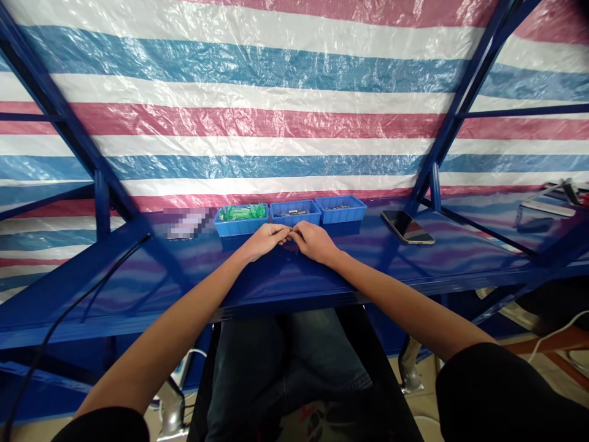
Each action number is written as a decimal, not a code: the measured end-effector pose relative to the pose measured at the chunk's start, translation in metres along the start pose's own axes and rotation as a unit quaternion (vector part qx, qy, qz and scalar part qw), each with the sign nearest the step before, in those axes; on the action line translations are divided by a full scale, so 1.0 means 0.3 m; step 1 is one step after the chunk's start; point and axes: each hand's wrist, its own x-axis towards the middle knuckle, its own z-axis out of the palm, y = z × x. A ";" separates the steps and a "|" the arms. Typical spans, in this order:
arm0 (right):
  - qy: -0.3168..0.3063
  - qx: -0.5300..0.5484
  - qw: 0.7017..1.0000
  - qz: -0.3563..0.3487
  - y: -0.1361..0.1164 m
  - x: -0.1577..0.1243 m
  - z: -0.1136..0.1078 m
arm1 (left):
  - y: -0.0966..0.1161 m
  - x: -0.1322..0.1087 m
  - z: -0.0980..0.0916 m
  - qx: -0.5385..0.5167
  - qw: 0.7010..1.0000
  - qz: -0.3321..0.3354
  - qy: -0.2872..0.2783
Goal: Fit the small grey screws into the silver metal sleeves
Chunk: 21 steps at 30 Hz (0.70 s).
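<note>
Clearly the work sits where your hands meet: the left hand (269, 239) and the right hand (316, 242) come fingertip to fingertip over the table (285, 279), just on the near side of the middle bin (301, 219). On each, thumb and fingertips are drawn together, but whether they are clamped on anything I cannot tell; whatever may be between them is too small and too covered by your own fingers to make out. From that pose, your handwork looks to be under way rather than finished, and no completed piece can be picked out, so how much is done is beyond judging. Beside the middle bin, which holds metal parts (294, 212), stand the left bin (242, 229), heaped with green stuff (243, 212), and the right bin (345, 215), with finer bits (338, 207) in it. All three hold stock, so there seems plenty left to draw on, though the contents are too small to name. Farther out, a patch (186, 223) left of the bins is pixelated past reading, and a phone (407, 227) lies to the right, its screen dark. Your sleeves (501, 390) are cut off by the edges.
</note>
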 end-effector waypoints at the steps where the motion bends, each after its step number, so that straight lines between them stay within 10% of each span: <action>1: 0.007 -0.001 1.000 0.002 -0.001 0.003 -0.006 | 0.002 0.001 0.001 0.002 1.000 0.003 0.008; 11: 0.154 -0.150 0.963 0.159 0.255 0.168 -0.225 | 0.023 0.051 0.034 0.103 0.992 0.072 -0.029; 21: 0.067 -0.154 0.980 0.107 0.261 0.196 -0.103 | -0.018 0.144 0.050 0.351 0.903 0.219 -0.111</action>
